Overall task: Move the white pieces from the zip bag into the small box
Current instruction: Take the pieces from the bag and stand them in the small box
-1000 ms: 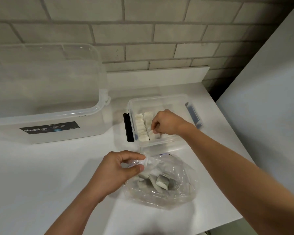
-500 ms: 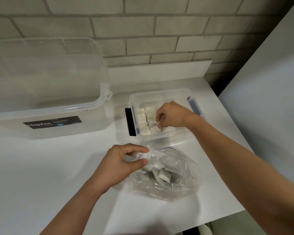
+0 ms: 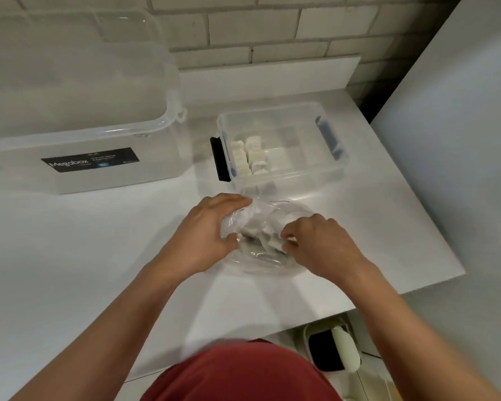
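**On the white bench: both hands at the zip bag**

At the far left of the bench [image 3: 70, 256] stands a large clear box [image 3: 78, 117] without lid, with a black label [image 3: 90, 162] on its front wall. Behind it and along the whole back runs a wall of pale bricks [image 3: 272, 24].

Next comes the left hand [image 3: 206, 230]. Its grip is closed on the zip bag [image 3: 258, 218]: the fingers and thumb are curled round the crumpled plastic at the bag's left edge. The bag lies flat on the bench, near the front edge, and some white and grey pieces show through it.

Just behind the bag stands the small box [image 3: 342, 169], clear and open, with a black latch [image 3: 219, 159] on its left side and a blue one [image 3: 329, 137] on its right. White pieces [image 3: 252, 157] stand packed in rows in its left half.

The right hand [image 3: 315, 244] reaches into the bag from the right. Its grip is nearly closed, the fingertips pinching a white piece [image 3: 290, 243] inside the plastic.

At the right a plain white panel [image 3: 460, 140] rises beside the bench. Below the bench edge, on the floor, is a pale container [image 3: 330, 351] with a dark inside, and a red shirt [image 3: 243, 374] fills the bottom.
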{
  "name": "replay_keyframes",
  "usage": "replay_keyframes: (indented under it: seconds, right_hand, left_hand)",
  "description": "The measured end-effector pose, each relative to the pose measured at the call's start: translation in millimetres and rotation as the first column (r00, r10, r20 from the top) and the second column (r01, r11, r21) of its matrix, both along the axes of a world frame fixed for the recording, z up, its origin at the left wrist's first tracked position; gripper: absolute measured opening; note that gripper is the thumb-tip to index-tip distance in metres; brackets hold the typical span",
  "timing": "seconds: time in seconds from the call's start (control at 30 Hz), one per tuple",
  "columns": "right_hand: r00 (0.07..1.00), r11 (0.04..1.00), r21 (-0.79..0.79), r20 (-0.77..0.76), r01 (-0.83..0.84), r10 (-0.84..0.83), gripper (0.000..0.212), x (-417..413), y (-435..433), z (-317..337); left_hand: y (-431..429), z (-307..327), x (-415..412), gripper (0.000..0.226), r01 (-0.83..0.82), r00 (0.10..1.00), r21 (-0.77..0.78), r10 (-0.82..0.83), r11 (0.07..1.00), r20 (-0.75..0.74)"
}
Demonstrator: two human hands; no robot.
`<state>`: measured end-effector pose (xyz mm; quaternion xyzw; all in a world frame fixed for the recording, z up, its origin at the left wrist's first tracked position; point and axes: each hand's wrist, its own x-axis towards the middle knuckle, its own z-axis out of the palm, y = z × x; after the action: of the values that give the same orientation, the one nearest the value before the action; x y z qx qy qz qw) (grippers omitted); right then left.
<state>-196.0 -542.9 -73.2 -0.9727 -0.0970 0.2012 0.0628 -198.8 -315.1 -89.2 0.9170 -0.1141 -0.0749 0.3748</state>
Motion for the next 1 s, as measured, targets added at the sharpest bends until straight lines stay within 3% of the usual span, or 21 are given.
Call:
replay_keyframes:
  seconds: [0.07, 0.17, 0.27, 0.43, 0.63, 0.73, 0.83, 0.93, 1.0]
  right_hand:
    - [0.998, 0.998, -0.054, 0.053, 0.035, -0.032, 0.013, -3.7, 0.8, -8.4]
    - [0.993, 0.995, -0.083, 0.111, 0.058, -0.048, 0.023, -6.7, 3.1, -13.0]
    - [0.995, 0.996, -0.087, 0.096, 0.026, -0.018, 0.033, -9.4, 7.4, -10.3]
    - [0.982, 0.983, -0.182, 0.181, -0.017, 0.050, 0.024, -12.5, 15.9, -24.4]
    - [0.968, 0.989, -0.144, 0.244, -0.031, 0.065, 0.027, -13.8, 12.0, -21.1]
    - [0.972, 1.000, 0.005, 0.236, -0.018, 0.016, 0.025, -16.1, 8.2, -16.2]
    - [0.975, 0.955, 0.295, 0.198, 0.037, -0.098, 0.014, -15.4, 1.5, -10.0]
    - [0.982, 0.785, 0.604, 0.016, 0.139, -0.186, 0.008, -10.4, -3.6, 2.7]
    - [0.975, 0.666, 0.715, -0.111, 0.213, -0.192, 0.008, -8.5, -3.3, 10.1]
  left_hand:
    - [-2.5, -0.9, -5.6, 0.072, 0.011, 0.999, 0.051, -0.013, 0.999, 0.047]
    - [-3.1, -1.2, -11.6, 0.076, 0.030, 0.995, 0.031, -0.033, 0.999, 0.098]
    - [-3.9, -1.0, -13.5, 0.070, 0.038, 0.997, 0.004, -0.038, 0.999, 0.071]
    - [-7.0, -3.7, -15.9, 0.072, 0.004, 0.998, 0.031, -0.006, 1.000, 0.062]
    - [-6.8, -5.3, -17.2, 0.064, -0.020, 0.999, -0.013, 0.021, 1.000, 0.043]
    - [-4.9, -4.2, -17.2, 0.060, -0.016, 1.000, -0.063, 0.017, 0.998, 0.020]
    - [-5.0, -2.2, -16.4, 0.045, -0.044, 0.999, -0.136, 0.040, 0.990, -0.032]
    - [-5.8, 2.7, -14.6, 0.030, -0.093, 0.992, -0.209, 0.073, 0.973, -0.101]
    - [-6.0, 5.1, -13.1, 0.030, -0.092, 0.990, -0.237, 0.064, 0.967, -0.122]
